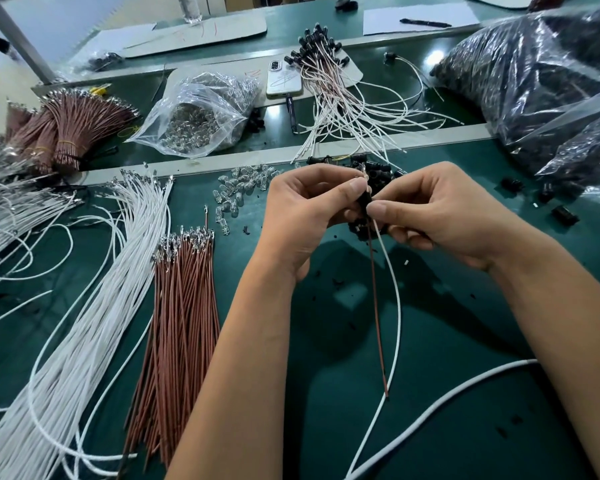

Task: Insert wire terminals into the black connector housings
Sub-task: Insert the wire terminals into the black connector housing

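Nearest us, our forearms reach out over the green bench (pixel 447 341), both hands raised above it. Our left hand (pixel 305 209) and right hand (pixel 444 216) meet on one black connector housing (pixel 364 201), each pinching it between thumb and fingertips. From the housing a brown wire (pixel 378 327) and a white wire (pixel 397 306) hang down toward us. Just behind our hands lies a pile of black housings (pixel 378 168). To the left lie a fan of brown wires (pixel 181 306), white wires (pixel 94 306) and small clear bulbs (pixel 243 185).
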